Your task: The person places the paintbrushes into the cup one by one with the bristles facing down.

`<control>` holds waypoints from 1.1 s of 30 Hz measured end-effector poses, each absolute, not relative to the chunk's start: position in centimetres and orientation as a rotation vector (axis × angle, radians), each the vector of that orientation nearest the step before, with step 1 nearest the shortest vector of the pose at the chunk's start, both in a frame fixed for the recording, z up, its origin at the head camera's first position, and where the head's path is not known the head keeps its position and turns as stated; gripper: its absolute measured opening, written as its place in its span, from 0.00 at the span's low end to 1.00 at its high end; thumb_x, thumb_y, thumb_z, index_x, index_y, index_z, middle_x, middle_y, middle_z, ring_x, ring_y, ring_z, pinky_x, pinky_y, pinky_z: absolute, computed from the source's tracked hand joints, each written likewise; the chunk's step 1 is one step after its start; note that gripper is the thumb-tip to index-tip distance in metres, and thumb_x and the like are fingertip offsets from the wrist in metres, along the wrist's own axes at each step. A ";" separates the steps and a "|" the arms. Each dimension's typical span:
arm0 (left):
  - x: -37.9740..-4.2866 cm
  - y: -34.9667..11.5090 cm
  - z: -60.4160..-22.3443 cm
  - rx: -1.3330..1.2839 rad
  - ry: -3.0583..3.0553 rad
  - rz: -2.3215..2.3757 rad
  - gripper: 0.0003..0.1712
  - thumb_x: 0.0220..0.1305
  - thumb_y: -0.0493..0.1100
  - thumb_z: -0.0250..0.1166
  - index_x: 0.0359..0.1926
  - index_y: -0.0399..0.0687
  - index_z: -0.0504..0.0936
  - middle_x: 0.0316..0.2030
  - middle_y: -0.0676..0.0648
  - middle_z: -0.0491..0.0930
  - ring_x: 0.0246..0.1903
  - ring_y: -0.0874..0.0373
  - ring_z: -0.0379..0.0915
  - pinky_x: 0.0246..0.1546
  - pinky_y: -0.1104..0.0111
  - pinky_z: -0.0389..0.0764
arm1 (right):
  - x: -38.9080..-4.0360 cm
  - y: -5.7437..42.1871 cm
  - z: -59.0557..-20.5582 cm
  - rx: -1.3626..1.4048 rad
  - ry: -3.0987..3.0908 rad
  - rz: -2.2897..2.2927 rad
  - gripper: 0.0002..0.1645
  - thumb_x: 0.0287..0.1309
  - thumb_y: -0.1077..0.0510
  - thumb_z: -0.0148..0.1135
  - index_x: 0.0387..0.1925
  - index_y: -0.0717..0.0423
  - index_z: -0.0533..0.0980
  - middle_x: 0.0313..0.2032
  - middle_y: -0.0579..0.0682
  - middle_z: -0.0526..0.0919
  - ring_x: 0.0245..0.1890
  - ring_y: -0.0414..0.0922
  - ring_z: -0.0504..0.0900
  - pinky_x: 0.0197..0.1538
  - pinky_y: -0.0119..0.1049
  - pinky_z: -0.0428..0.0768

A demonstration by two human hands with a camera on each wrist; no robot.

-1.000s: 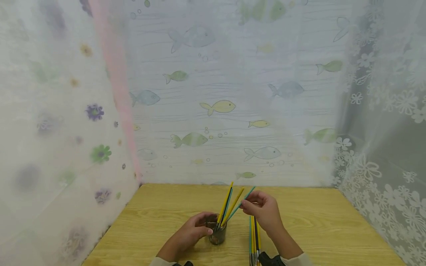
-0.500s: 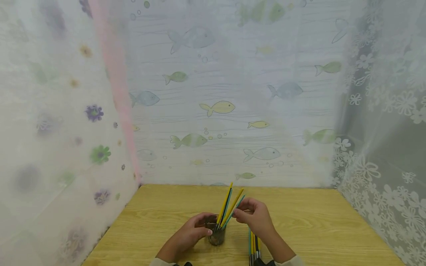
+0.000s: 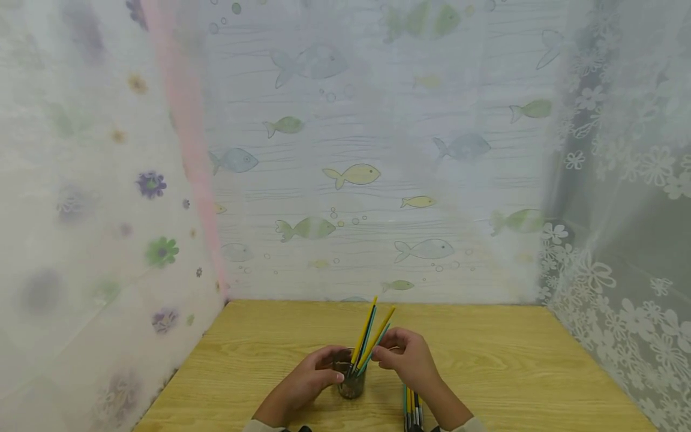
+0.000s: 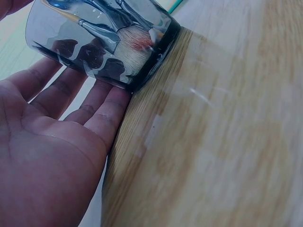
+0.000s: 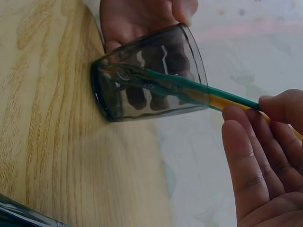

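Observation:
A dark see-through glass (image 3: 351,389) stands on the wooden table, gripped by my left hand (image 3: 309,379) with the thumb near its rim. Several paintbrushes (image 3: 364,333) with yellow, dark blue and teal handles lean in it, bristles (image 4: 135,46) down, as the left wrist view shows. Just right of the glass, my right hand (image 3: 408,359) pinches a teal paintbrush (image 5: 232,97) between thumb and fingertips. The lower part of that brush is inside the glass in the right wrist view, and a yellow handle runs close behind it.
More paintbrushes (image 3: 412,411) lie side by side near the front of the table (image 3: 496,372), partly hidden by the right wrist. A fish-patterned curtain (image 3: 345,258) hangs behind the table. Flower-patterned sheets (image 3: 108,264) enclose the sides.
My right hand has moved left and down toward the glass, and the teal paintbrush has slid lower into it. The left hand stays on the glass.

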State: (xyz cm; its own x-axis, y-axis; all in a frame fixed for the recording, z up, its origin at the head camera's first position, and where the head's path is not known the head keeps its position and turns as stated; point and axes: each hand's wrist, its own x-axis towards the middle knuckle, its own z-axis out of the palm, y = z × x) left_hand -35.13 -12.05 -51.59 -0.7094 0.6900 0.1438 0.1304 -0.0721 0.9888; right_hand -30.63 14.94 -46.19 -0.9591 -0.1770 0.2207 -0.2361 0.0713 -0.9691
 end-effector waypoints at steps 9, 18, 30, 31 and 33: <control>-35.3 -12.1 -51.8 0.887 1.797 1.832 0.30 0.74 0.34 0.58 0.75 0.39 0.66 0.72 0.38 0.69 0.69 0.50 0.71 0.63 0.65 0.78 | -31.0 15.7 -46.0 0.449 -2.283 2.021 0.19 0.63 0.57 0.73 0.46 0.68 0.79 0.42 0.61 0.87 0.41 0.53 0.91 0.44 0.46 0.90; -35.3 -12.1 -51.8 0.858 1.816 1.826 0.30 0.75 0.34 0.58 0.75 0.38 0.65 0.72 0.36 0.68 0.69 0.48 0.71 0.63 0.64 0.79 | -31.2 17.2 -45.3 0.377 -2.249 2.029 0.21 0.64 0.57 0.72 0.50 0.69 0.79 0.43 0.61 0.88 0.42 0.53 0.91 0.43 0.41 0.90; -35.1 -12.1 -51.6 0.853 1.806 1.827 0.31 0.74 0.35 0.58 0.75 0.39 0.66 0.71 0.37 0.69 0.68 0.49 0.71 0.61 0.65 0.79 | -31.6 19.6 -44.6 0.238 -2.217 2.032 0.20 0.63 0.58 0.73 0.51 0.66 0.79 0.45 0.62 0.87 0.42 0.49 0.91 0.45 0.45 0.89; -35.1 -12.0 -51.6 0.850 1.803 1.828 0.31 0.74 0.35 0.59 0.75 0.39 0.66 0.71 0.37 0.69 0.68 0.49 0.71 0.62 0.65 0.79 | -31.7 19.8 -44.6 0.224 -2.216 2.022 0.20 0.63 0.58 0.73 0.51 0.67 0.79 0.45 0.62 0.87 0.42 0.49 0.91 0.45 0.45 0.89; -35.2 -12.0 -51.6 0.850 1.799 1.827 0.31 0.75 0.35 0.58 0.75 0.39 0.66 0.72 0.37 0.69 0.69 0.49 0.70 0.62 0.65 0.78 | -31.8 20.3 -44.6 0.192 -2.209 2.009 0.20 0.63 0.59 0.73 0.51 0.66 0.79 0.45 0.62 0.87 0.42 0.49 0.91 0.45 0.44 0.89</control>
